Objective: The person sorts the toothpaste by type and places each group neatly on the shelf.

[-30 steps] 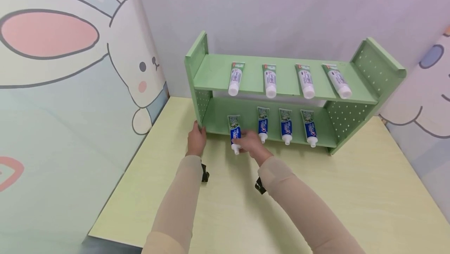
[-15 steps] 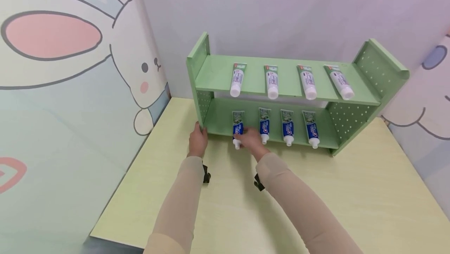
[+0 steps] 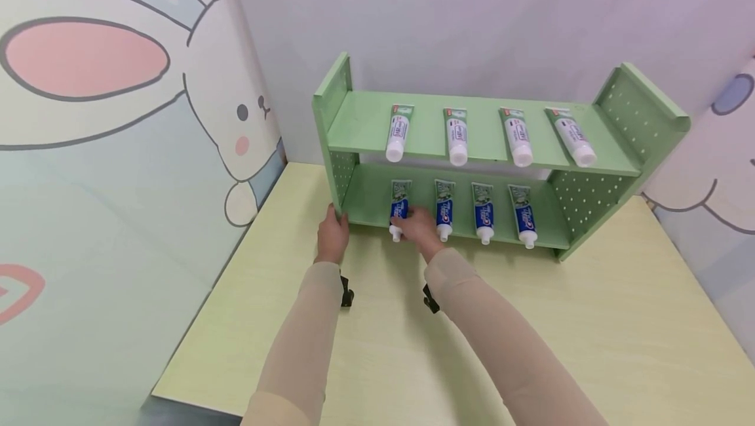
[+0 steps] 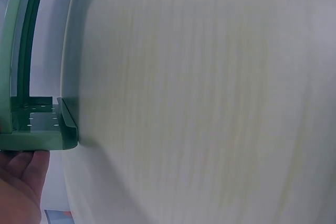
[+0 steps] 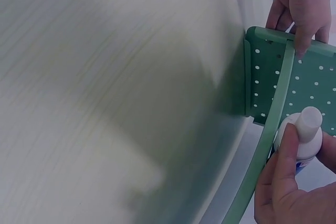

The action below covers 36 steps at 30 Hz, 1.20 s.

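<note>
My right hand pinches a blue, green and white toothpaste tube near its white cap. This tube lies at the left end of the lower board of a green two-tier shelf, its cap toward me past the front edge. In the right wrist view the thumb and fingers sit around the tube's white cap end. My left hand grips the shelf's left side panel at its lower front; in the right wrist view its thumb reaches over the panel's edge. The left wrist view shows its fingers against the green panel.
Several matching tubes lie to the right on the lower board. White-and-green tubes lie spaced along the upper board. The shelf stands on a pale wooden table, before a plain wall with a rabbit-printed wall at left.
My right hand has pushed the toothpaste tube farther back onto the lower board, and slightly right at first. My left hand stays on the side panel.
</note>
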Motion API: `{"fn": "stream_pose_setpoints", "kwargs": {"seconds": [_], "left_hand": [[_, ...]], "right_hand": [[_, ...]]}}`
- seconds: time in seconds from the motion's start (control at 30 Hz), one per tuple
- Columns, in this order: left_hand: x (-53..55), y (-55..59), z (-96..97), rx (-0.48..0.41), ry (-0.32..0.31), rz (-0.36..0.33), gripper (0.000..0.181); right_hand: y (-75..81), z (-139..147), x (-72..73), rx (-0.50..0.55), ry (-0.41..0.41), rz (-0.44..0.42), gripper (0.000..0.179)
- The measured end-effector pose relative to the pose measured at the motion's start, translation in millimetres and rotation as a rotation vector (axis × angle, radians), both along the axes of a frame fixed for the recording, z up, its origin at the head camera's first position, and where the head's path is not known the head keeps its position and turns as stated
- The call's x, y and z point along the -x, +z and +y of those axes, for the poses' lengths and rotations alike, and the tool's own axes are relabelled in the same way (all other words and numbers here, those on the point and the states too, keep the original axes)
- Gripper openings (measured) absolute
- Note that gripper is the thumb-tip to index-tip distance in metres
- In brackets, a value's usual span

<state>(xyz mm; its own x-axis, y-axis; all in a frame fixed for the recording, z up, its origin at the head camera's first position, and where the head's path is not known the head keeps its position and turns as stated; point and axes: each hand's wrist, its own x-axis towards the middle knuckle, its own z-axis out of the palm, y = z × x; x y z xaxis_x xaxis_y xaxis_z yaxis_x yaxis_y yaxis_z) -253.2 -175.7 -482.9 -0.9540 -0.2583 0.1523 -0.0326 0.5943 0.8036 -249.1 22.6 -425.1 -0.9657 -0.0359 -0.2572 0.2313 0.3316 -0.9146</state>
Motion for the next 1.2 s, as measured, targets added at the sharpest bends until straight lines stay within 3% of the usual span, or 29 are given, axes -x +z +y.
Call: {"fn": "stream_pose_setpoints", "kwargs": {"seconds": [0.47,0.8,1.2], "left_hand": [[0.3,-0.5,0.7,-0.007,-0.009,-0.01,0.04],[0.7,1.2,0.6,0.008,-0.001,0.0,0.039],[-2.1,3.1,-1.6,-0.02,-0.013,-0.009,0.039]], "right_hand": [[9.3,-6,6.1,-0.074,-0.02,0.003,0.058],[2.2,-5,5.7,0.012,-0.01,0.038,0.058],[-10.0,-6,-0.4,-0.031,-0.054,0.144,0.054]]}}
